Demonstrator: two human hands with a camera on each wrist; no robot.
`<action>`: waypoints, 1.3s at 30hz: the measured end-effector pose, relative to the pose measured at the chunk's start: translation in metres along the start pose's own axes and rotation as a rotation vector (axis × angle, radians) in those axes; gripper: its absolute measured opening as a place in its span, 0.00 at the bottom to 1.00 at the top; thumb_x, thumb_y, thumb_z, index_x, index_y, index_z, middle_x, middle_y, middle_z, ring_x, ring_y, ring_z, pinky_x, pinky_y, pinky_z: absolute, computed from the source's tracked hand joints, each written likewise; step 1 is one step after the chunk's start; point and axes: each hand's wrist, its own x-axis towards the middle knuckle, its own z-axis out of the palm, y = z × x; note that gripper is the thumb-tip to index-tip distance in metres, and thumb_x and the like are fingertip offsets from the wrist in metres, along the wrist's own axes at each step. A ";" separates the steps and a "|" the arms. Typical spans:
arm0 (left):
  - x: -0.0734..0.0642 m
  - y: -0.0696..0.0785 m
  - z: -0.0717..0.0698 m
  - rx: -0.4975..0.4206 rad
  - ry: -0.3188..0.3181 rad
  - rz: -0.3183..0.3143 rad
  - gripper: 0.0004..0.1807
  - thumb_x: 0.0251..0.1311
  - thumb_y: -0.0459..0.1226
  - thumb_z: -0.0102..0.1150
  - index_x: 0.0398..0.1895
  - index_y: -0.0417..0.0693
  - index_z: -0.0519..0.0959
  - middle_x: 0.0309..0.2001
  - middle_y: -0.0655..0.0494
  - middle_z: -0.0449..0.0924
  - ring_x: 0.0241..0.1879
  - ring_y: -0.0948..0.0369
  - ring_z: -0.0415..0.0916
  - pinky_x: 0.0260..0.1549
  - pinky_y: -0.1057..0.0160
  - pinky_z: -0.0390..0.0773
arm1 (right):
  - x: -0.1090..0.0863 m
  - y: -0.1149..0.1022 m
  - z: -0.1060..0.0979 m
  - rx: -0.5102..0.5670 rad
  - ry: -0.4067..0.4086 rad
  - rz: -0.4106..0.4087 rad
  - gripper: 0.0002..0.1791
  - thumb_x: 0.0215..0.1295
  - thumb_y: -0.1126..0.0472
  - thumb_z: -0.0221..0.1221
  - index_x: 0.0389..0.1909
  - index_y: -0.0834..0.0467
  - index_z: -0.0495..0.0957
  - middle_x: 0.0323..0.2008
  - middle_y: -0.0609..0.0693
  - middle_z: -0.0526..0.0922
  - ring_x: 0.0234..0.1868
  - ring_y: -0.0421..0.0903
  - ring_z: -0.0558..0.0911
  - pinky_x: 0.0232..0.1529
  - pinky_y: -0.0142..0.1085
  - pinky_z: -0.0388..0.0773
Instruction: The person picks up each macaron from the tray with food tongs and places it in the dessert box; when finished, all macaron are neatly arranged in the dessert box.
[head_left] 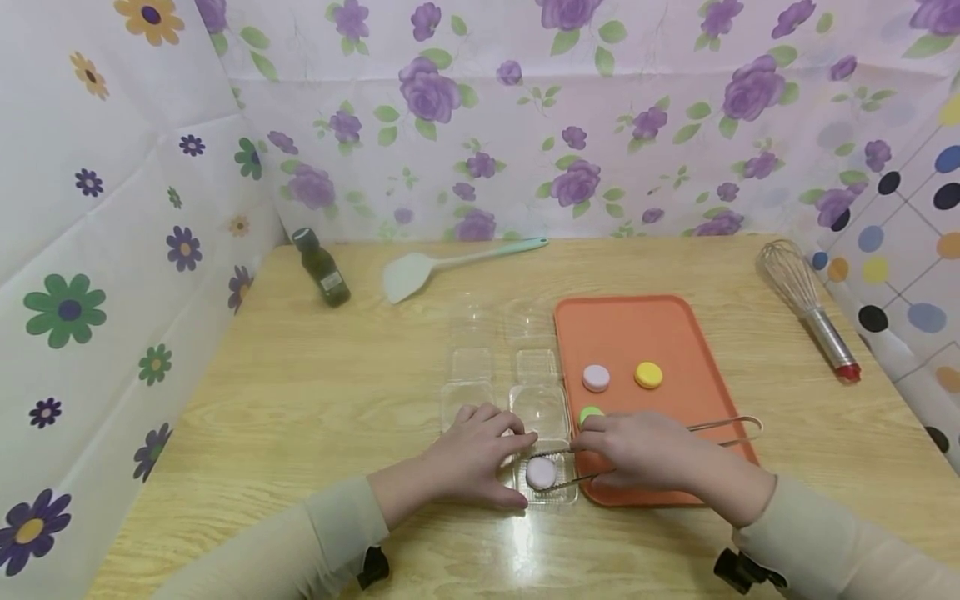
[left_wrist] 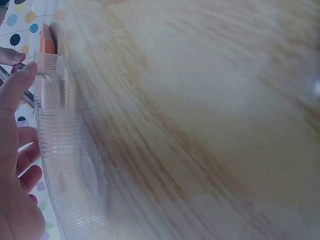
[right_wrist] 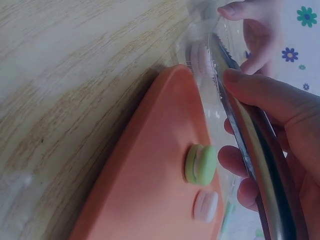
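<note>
A pale lilac macaron (head_left: 541,473) sits in the near right compartment of a clear plastic container (head_left: 542,412), between the tips of metal tongs (head_left: 723,425). My right hand (head_left: 637,450) grips these tongs over the orange tray (head_left: 630,321). My left hand (head_left: 480,454) is at the container's near left side, thumb and forefinger spread beside the macaron's compartment. In the left wrist view its fingers are by the container's rim (left_wrist: 45,165). On the tray lie a green macaron (right_wrist: 201,165), partly hidden in the head view, another lilac macaron (head_left: 596,377) and a yellow macaron (head_left: 648,375).
A spatula (head_left: 450,262) with a pale green handle lies at the back of the wooden table (head_left: 315,375). Left of it is a dark bottle (head_left: 322,268) on its side. A whisk (head_left: 810,308) lies at the right edge. Patterned cloths surround the table.
</note>
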 end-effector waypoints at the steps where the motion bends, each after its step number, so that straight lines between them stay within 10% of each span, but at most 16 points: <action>1: 0.000 0.000 0.000 0.002 0.001 0.002 0.43 0.41 0.68 0.60 0.60 0.58 0.73 0.51 0.63 0.70 0.51 0.62 0.61 0.48 0.59 0.61 | 0.000 0.000 -0.001 0.003 0.001 -0.002 0.22 0.49 0.51 0.69 0.46 0.52 0.80 0.35 0.40 0.75 0.29 0.32 0.73 0.22 0.28 0.73; 15: 0.001 -0.003 0.002 -0.008 0.015 0.002 0.44 0.40 0.68 0.60 0.61 0.58 0.72 0.52 0.62 0.70 0.51 0.61 0.62 0.48 0.59 0.60 | -0.007 0.003 -0.006 0.008 0.014 0.020 0.23 0.51 0.48 0.67 0.48 0.51 0.79 0.39 0.41 0.77 0.34 0.36 0.78 0.25 0.31 0.76; 30: 0.005 -0.013 -0.021 -0.087 0.032 -0.087 0.48 0.41 0.68 0.60 0.65 0.55 0.67 0.58 0.61 0.67 0.57 0.57 0.61 0.53 0.52 0.60 | -0.033 0.031 -0.017 0.283 0.022 0.223 0.21 0.55 0.54 0.66 0.51 0.52 0.78 0.46 0.44 0.78 0.29 0.35 0.72 0.27 0.30 0.69; 39: 0.021 -0.035 -0.026 -0.102 0.013 -0.156 0.49 0.43 0.67 0.60 0.67 0.52 0.65 0.62 0.55 0.66 0.60 0.52 0.60 0.57 0.47 0.57 | -0.047 0.063 -0.011 0.216 0.077 0.334 0.22 0.55 0.52 0.66 0.51 0.54 0.78 0.43 0.46 0.77 0.29 0.38 0.70 0.28 0.33 0.66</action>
